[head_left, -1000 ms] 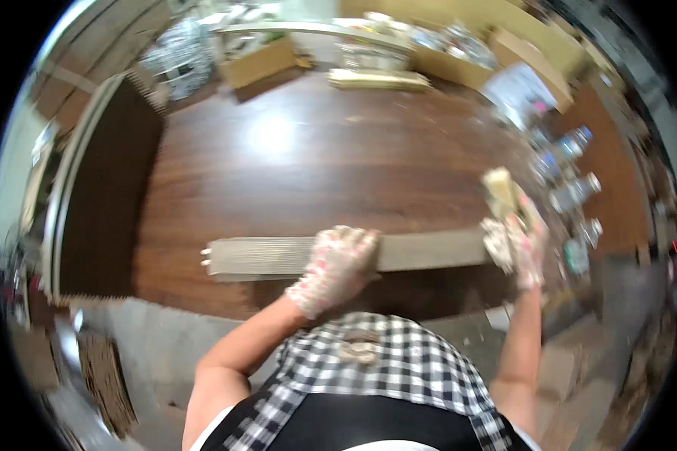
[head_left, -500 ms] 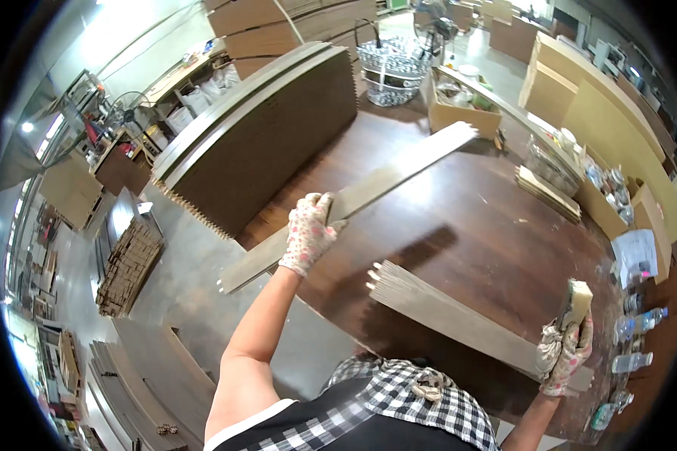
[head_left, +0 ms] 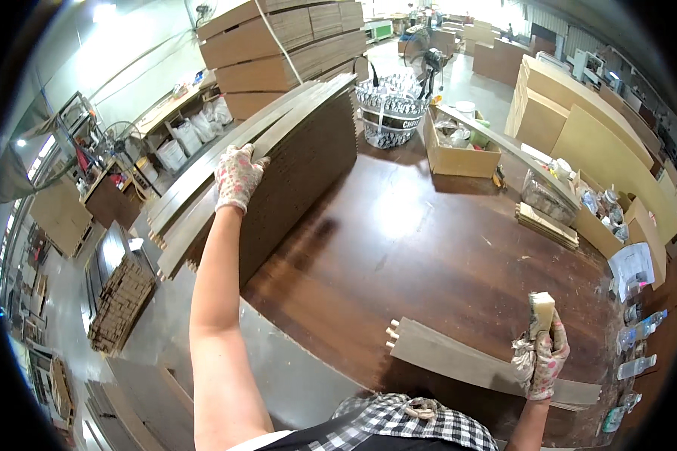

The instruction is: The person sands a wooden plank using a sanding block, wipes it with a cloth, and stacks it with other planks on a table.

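My left hand (head_left: 239,179), in a white glove with pink spots, grips a long grey-brown board (head_left: 297,124) at the top of a tall stack of boards (head_left: 308,169). That board lies slightly askew on the stack, with small pegs at its near end. In my right hand (head_left: 551,361), gloved alike, is a pale sponge block (head_left: 541,307) with a dark side. A crumpled grey-white cloth (head_left: 523,359) is bunched against that hand. Below it, a short pile of grey boards (head_left: 459,359) with pegged ends lies along the table's near edge.
The brown table (head_left: 384,263) carries a patterned bag (head_left: 390,113), a cardboard box (head_left: 462,158) and thin wood strips (head_left: 545,224). Plastic bottles (head_left: 636,366) line its right side. A pile of boards (head_left: 120,293) stands on the floor at left.
My left hand has carried the board left and up from over the table onto the tall stack. My right hand has shifted slightly left, still holding the sponge block.
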### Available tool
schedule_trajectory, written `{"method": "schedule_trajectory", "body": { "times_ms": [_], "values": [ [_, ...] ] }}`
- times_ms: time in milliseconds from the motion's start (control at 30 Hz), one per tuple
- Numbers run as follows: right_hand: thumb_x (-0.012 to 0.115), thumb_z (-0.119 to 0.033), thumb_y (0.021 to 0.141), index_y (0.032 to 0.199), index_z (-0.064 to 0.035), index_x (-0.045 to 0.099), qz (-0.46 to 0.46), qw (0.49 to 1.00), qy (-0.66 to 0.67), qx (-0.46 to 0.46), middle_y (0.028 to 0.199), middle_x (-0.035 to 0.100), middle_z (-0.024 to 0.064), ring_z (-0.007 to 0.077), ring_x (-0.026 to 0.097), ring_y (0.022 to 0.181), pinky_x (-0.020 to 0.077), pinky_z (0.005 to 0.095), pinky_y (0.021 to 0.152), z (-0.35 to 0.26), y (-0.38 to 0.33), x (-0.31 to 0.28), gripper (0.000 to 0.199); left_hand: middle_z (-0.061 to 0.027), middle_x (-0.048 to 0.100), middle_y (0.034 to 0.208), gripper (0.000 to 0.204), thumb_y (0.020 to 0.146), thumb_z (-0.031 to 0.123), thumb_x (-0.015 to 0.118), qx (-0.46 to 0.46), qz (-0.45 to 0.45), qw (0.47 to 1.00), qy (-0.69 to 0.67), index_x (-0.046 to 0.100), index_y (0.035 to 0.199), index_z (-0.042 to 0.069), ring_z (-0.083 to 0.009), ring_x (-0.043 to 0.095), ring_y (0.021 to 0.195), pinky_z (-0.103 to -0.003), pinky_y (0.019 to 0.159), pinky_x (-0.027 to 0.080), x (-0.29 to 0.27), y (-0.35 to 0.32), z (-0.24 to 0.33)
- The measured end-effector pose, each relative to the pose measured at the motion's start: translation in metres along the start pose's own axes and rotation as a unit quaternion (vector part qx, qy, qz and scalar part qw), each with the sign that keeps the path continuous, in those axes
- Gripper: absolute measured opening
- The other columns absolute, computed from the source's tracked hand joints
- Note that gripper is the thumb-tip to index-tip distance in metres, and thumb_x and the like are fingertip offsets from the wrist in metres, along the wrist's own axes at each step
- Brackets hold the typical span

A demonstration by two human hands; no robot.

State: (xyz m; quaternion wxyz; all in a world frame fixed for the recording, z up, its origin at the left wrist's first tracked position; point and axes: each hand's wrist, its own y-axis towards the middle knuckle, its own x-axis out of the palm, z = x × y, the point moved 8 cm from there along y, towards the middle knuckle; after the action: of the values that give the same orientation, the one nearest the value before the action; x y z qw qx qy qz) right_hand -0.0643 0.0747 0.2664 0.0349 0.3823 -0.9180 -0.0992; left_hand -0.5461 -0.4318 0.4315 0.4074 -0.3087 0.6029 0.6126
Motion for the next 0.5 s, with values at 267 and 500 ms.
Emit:
{"method": "schedule_trajectory", "body": {
  "times_ms": [267, 500],
  "values": [
    [0.07, -0.028, 0.094, 0.14, 0.0081, 0.052, 0.007, 1.0, 0.003, -0.014, 0.129, 0.062, 0.0128, 0.0174, 0.062, 0.112, 0.051, 0.031, 0.094, -0.001, 0.007, 0.012, 0.061, -0.018, 0.066, 0.121, 0.049, 0.086, 0.049, 0.074, -0.033, -0.07, 0.997, 0.029, 0.071, 0.118, 0.013, -0.0355, 0.062, 0.117, -0.045, 0.099, 0.051, 0.047, 0.052, -0.014],
    [0.067, -0.024, 0.097, 0.142, 0.0081, 0.048, -0.015, 0.998, 0.039, 0.044, 0.123, 0.063, 0.0142, 0.0187, 0.066, 0.096, 0.0564, 0.0317, 0.077, 0.007, 0.003, 0.036, 0.059, -0.0149, 0.068, 0.102, 0.037, 0.083, 0.049, 0.074, 0.033, 0.015, 0.993, 0.111, 0.075, 0.104, 0.018, -0.0351, 0.067, 0.099, -0.048, 0.082, 0.055, 0.053, 0.05, -0.017]
  ]
}}
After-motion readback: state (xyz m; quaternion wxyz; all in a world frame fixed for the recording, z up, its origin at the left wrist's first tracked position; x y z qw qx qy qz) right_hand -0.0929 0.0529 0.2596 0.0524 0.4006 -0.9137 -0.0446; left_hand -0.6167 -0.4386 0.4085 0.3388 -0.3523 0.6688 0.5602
